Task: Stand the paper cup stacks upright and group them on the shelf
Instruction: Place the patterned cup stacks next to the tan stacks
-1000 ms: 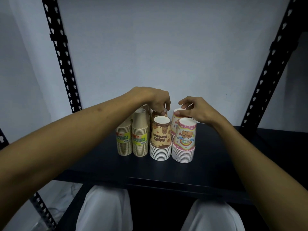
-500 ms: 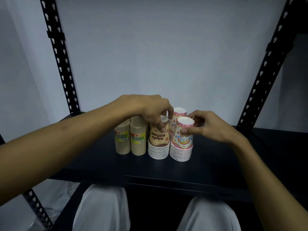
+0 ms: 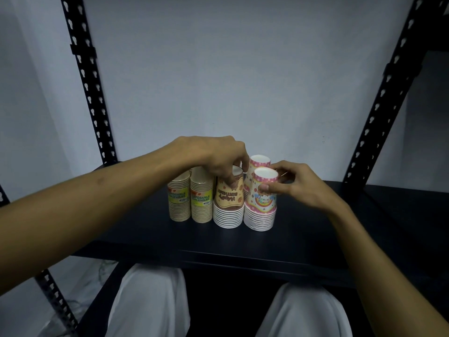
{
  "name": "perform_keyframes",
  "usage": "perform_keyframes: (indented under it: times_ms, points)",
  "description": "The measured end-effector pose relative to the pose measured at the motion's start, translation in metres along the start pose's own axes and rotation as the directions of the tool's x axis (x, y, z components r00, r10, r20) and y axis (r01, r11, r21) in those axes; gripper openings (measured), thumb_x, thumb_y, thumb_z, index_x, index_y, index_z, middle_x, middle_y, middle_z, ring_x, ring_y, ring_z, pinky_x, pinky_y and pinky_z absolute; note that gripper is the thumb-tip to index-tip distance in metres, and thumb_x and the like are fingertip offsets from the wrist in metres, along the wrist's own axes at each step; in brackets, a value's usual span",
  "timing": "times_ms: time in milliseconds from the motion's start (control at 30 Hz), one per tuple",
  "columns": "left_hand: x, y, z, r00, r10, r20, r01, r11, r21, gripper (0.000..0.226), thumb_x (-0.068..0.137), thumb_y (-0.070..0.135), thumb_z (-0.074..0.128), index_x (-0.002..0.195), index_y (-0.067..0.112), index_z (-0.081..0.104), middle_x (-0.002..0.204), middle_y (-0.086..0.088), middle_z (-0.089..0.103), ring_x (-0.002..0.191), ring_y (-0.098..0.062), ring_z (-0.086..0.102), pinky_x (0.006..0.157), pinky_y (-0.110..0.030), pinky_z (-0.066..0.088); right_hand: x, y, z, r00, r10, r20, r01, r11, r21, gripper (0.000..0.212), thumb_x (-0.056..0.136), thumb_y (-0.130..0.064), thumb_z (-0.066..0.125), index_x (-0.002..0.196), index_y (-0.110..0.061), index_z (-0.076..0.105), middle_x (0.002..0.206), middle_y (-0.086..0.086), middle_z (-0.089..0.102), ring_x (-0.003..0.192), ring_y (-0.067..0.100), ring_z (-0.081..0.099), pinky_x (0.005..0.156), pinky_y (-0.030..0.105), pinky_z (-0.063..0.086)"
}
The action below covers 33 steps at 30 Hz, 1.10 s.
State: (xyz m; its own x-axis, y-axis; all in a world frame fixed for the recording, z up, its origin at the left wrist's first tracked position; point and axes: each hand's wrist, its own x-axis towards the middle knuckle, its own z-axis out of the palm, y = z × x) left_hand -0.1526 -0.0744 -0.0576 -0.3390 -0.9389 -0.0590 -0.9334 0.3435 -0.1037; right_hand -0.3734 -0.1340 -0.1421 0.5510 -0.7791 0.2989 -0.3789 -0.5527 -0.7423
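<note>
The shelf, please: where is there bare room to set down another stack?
The shelf is bare right of the pink stack towards the right post, and along the front edge. Left of the kraft stacks is a narrower patch. The middle is crowded.

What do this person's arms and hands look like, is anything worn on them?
Both forearms are bare up to the frame's edge, with no sleeves in view. The left hand and right hand show no gloves, rings, watch or bracelet. Below, light, whitish trousers cover the legs.
</note>
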Motion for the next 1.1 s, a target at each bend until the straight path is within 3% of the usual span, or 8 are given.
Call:
perform_keyframes:
  times_ms: [400, 467, 533, 633, 733, 833, 1000, 1100]
  points:
    - [-0.004, 0.000, 0.001, 1.000, -0.002, -0.013, 0.002, 1.000, -0.019, 0.054, 0.084, 0.037, 0.079, 0.133, 0.024, 0.061, 0.130, -0.002, 0.064, 0.113, -0.023, 0.060, 0.085, -0.031, 0.048, -0.003, -0.001, 0.000, 1.000, 0.013, 0.006, -0.013, 1.000, 0.005, 0.048, 0.081, -0.031, 0.081, 0.125, -0.020, 0.065, 0.117, -0.002, 0.070, 0.103, 0.016, 0.068, 0.085, 0.030, 0.060]
    - [-0.005, -0.001, 0.004, 1.000, -0.001, -0.023, 0.000, 1.000, -0.024, 0.055, 0.084, 0.039, 0.079, 0.135, 0.026, 0.059, 0.132, -0.001, 0.063, 0.116, -0.022, 0.060, 0.089, -0.033, 0.049, -0.004, -0.002, 0.001, 0.999, 0.035, 0.003, -0.035, 0.999, -0.004, 0.051, 0.082, -0.031, 0.081, 0.128, -0.018, 0.064, 0.118, 0.000, 0.069, 0.104, 0.018, 0.068, 0.086, 0.033, 0.061]
    - [-0.008, -0.005, 0.007, 0.998, -0.006, -0.055, 0.003, 0.998, -0.056, 0.061, 0.084, 0.046, 0.077, 0.138, 0.028, 0.055, 0.137, 0.000, 0.060, 0.123, -0.021, 0.056, 0.098, -0.037, 0.049, -0.004, -0.003, 0.002, 0.999, 0.043, -0.021, -0.043, 0.999, -0.010, 0.052, 0.082, -0.032, 0.081, 0.129, -0.019, 0.062, 0.116, 0.000, 0.068, 0.103, 0.016, 0.067, 0.081, 0.025, 0.059]
    - [-0.017, -0.015, 0.007, 0.983, -0.023, -0.183, -0.004, 0.989, -0.147, 0.063, 0.090, 0.059, 0.063, 0.143, 0.028, 0.050, 0.148, 0.001, 0.052, 0.134, -0.021, 0.048, 0.107, -0.038, 0.041, -0.004, -0.009, 0.003, 0.990, 0.030, -0.136, -0.037, 0.998, -0.044, 0.054, 0.086, -0.043, 0.074, 0.133, -0.020, 0.059, 0.118, -0.001, 0.063, 0.103, 0.013, 0.063, 0.075, 0.016, 0.050]
    - [-0.021, -0.032, 0.004, 0.950, -0.117, -0.288, 0.058, 0.977, -0.207, 0.065, 0.097, 0.063, 0.043, 0.146, 0.021, 0.047, 0.153, -0.005, 0.048, 0.138, -0.023, 0.046, 0.111, -0.040, 0.036, 0.005, -0.025, 0.005, 0.976, -0.028, -0.217, -0.016, 0.980, -0.200, 0.060, 0.093, -0.058, 0.058, 0.142, -0.024, 0.053, 0.142, 0.001, 0.054, 0.123, 0.015, 0.053, 0.094, 0.029, 0.046]
    - [-0.019, -0.049, 0.008, 0.930, -0.262, -0.258, 0.193, 0.945, -0.264, 0.072, 0.100, 0.065, 0.027, 0.152, 0.018, 0.040, 0.158, -0.007, 0.042, 0.143, -0.027, 0.040, 0.117, -0.046, 0.032, 0.018, -0.049, 0.016, 0.993, -0.085, -0.082, 0.046, 0.915, -0.400, 0.068, 0.096, -0.067, 0.038, 0.150, -0.027, 0.046, 0.158, 0.001, 0.041, 0.143, 0.022, 0.040, 0.114, 0.045, 0.036]
    - [-0.013, -0.065, 0.027, 0.921, -0.376, -0.101, 0.344, 0.908, -0.240, 0.077, 0.100, 0.067, 0.015, 0.158, 0.019, 0.029, 0.164, -0.005, 0.032, 0.152, -0.027, 0.025, 0.123, -0.054, 0.013, 0.042, -0.066, 0.040, 0.992, 0.023, 0.125, 0.057, 0.796, -0.602, 0.072, 0.097, -0.073, 0.019, 0.157, -0.035, 0.029, 0.169, -0.001, 0.019, 0.155, 0.021, 0.019, 0.122, 0.052, 0.019]
    - [-0.010, -0.069, 0.034, 0.923, -0.371, -0.101, 0.329, 0.898, -0.292, 0.069, 0.103, 0.062, 0.023, 0.153, 0.017, 0.037, 0.159, -0.008, 0.040, 0.144, -0.027, 0.038, 0.119, -0.051, 0.025, 0.042, -0.064, 0.049, 0.982, 0.083, 0.172, 0.052, 0.752, -0.657, 0.067, 0.100, -0.069, 0.016, 0.157, -0.035, 0.028, 0.166, -0.002, 0.028, 0.153, 0.019, 0.022, 0.120, 0.053, 0.015]
